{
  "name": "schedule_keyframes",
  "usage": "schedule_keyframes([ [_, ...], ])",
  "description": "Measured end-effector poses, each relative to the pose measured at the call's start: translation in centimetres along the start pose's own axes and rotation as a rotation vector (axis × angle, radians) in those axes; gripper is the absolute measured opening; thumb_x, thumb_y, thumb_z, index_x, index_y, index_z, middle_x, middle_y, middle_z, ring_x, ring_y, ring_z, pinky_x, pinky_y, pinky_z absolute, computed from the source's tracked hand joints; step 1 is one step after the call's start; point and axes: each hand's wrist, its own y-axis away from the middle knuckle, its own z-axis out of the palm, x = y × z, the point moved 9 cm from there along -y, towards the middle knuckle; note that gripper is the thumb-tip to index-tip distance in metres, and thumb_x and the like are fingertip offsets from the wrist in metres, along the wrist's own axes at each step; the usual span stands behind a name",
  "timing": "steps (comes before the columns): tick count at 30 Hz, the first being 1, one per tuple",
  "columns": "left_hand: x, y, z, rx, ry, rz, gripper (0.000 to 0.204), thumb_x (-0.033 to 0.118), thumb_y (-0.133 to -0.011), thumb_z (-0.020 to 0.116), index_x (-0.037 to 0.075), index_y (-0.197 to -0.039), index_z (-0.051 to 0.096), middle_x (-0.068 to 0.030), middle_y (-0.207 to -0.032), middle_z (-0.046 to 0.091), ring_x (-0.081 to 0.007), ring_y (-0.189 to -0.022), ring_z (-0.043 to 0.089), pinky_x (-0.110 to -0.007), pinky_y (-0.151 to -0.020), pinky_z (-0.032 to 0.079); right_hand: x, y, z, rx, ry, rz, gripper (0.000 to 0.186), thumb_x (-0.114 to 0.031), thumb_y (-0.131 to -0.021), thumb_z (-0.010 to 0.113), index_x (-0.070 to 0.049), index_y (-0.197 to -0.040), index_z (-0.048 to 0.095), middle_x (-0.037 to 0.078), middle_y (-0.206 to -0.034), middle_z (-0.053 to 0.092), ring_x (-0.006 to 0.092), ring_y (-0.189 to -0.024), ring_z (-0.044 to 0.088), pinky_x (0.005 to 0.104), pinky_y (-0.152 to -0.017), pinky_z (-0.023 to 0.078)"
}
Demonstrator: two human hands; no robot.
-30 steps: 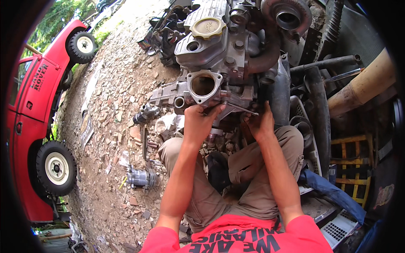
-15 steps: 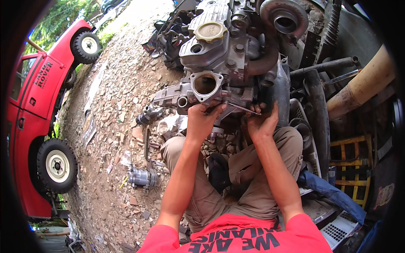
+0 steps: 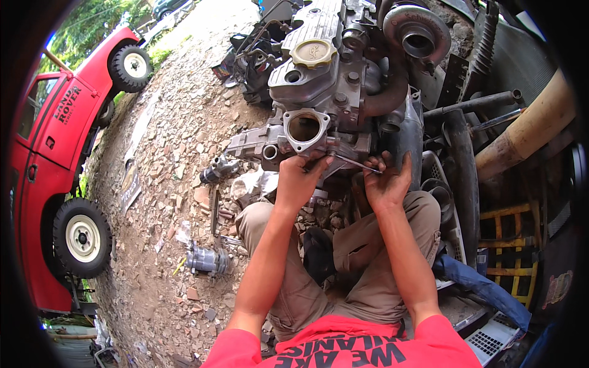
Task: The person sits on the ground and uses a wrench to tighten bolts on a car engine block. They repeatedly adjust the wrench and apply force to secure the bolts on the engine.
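Observation:
A metal engine (image 3: pixel 319 86) fills the upper middle, with an open flange port (image 3: pixel 305 129) on its near side. A slim silver wrench (image 3: pixel 353 161) lies slanted just below that port, its left end at a fitting on the engine. My left hand (image 3: pixel 302 178) is closed at this left end, its fingertips partly hidden. My right hand (image 3: pixel 388 181) has its fingers curled on the wrench's right end, with the thumb raised.
A red off-road vehicle (image 3: pixel 52 172) stands at left on rubble ground (image 3: pixel 159 184). A metal part (image 3: pixel 205 260) lies left of my knees. Pipes (image 3: pixel 460 178), a bamboo pole (image 3: pixel 521 135), a yellow rack (image 3: pixel 509 251) and a blue tarp (image 3: pixel 478 285) crowd the right.
My right hand has shifted slightly outward with the wrench's free end, its thumb rising and fingers curling. The view has moved a little, so the engine appears slightly lower and rightward.

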Motion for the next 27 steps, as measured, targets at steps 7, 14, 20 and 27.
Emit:
schedule_keyframes([
  [7,-0.6,0.0,0.6,-0.067,0.164,-0.062,0.022,0.018,-0.088,0.073,-0.002,-0.097,0.072,-0.0032,-0.072,0.069,-0.0078,-0.064,0.063,-0.024,-0.056,0.047,0.1,0.0,1.7,-0.145,-0.047,0.08,0.057,-0.057,-0.094,0.052,-0.001,-0.086,0.064,-0.001,-0.053,0.03,0.0128,-0.053,0.03,0.0275,-0.061,0.034],
  [14,-0.5,-0.1,1.2,-0.087,0.235,-0.071,0.025,0.016,-0.089,0.071,-0.003,-0.106,0.071,-0.0068,-0.08,0.071,-0.0096,-0.064,0.067,-0.024,-0.054,0.05,-0.3,-0.3,2.2,-0.258,-0.015,0.089,0.053,-0.052,-0.097,0.051,-0.004,-0.077,0.059,-0.002,-0.052,0.029,0.0108,-0.051,0.029,0.0256,-0.059,0.033],
  [20,-0.2,-0.1,1.3,-0.097,0.194,-0.087,0.026,0.016,-0.089,0.07,-0.001,-0.109,0.071,-0.0072,-0.078,0.072,-0.0098,-0.062,0.067,-0.024,-0.053,0.05,-2.2,1.8,6.0,-0.466,0.112,-0.014,0.051,-0.05,-0.099,0.049,-0.008,-0.072,0.053,-0.003,-0.052,0.028,0.01,-0.051,0.029,0.0263,-0.058,0.032],
  [27,-0.7,0.1,1.3,-0.074,0.229,-0.074,0.028,0.021,-0.09,0.07,-0.004,-0.104,0.071,-0.0083,-0.072,0.07,-0.012,-0.059,0.068,-0.026,-0.053,0.05,-2.8,3.9,8.0,-0.563,0.228,-0.13,0.047,-0.049,-0.1,0.048,-0.006,-0.081,0.057,0.001,-0.066,0.041,0.0146,-0.066,0.04,0.0307,-0.072,0.038],
])
